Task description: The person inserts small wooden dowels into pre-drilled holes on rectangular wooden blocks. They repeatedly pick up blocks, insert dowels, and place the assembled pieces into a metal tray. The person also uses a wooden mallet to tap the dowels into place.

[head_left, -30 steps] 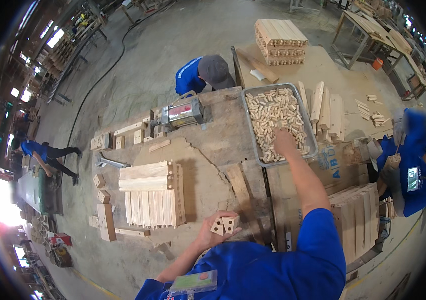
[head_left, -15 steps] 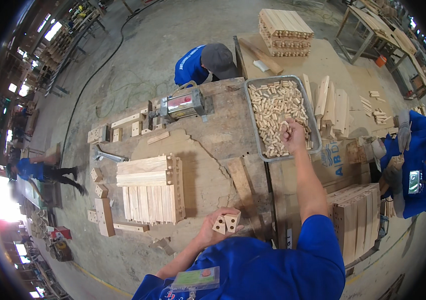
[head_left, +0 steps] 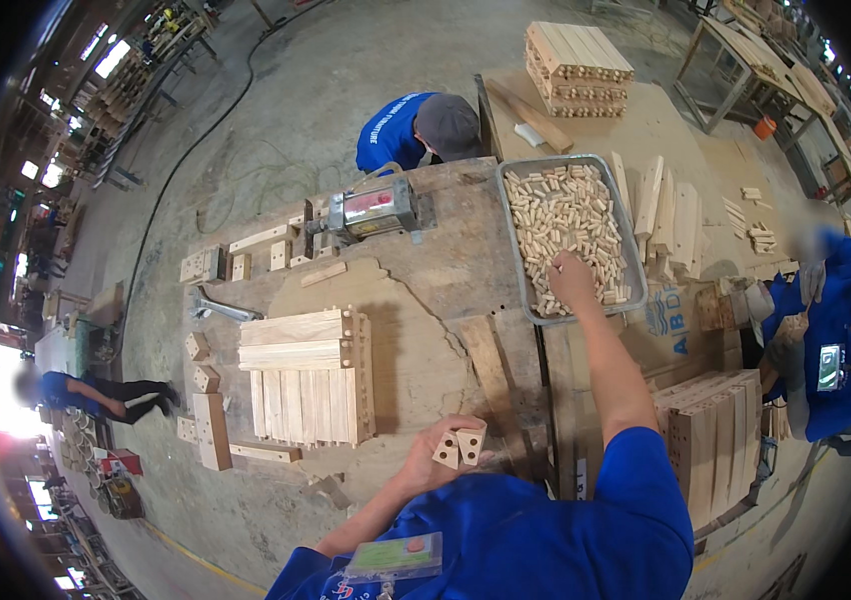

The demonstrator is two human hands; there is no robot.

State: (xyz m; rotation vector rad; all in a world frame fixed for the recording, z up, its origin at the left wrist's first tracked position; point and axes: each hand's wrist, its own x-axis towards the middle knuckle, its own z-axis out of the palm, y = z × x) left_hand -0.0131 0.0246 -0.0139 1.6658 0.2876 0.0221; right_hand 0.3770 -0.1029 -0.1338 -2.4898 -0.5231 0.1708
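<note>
In front of my body, my left hand (head_left: 428,452) is wrapped round two square wooden blocks (head_left: 459,448), held side by side. Their end faces point up, with dark drilled holes. My right hand (head_left: 573,280) reaches into a grey metal tray (head_left: 636,262), its fingers curled down among the loose wooden dowels (head_left: 568,212). Whatever those fingers hold is hidden beneath the hand. Left of my left hand, a stack of wooden bars (head_left: 304,375) lies on the workbench (head_left: 416,330), with dowels sticking out of the bars' ends.
A metal clamping device (head_left: 371,210) sits at the bench's far side, near a bending co-worker (head_left: 401,135). A metal wrench (head_left: 221,306) and wooden blocks (head_left: 211,430) lie at the left. More stacked bars (head_left: 711,440) stand at my right, near another co-worker (head_left: 826,335).
My right hand has shifted slightly left and turned over, from fingers upward to fingers down in the dowels. My left hand keeps its two blocks. At the far left, a walking person has moved.
</note>
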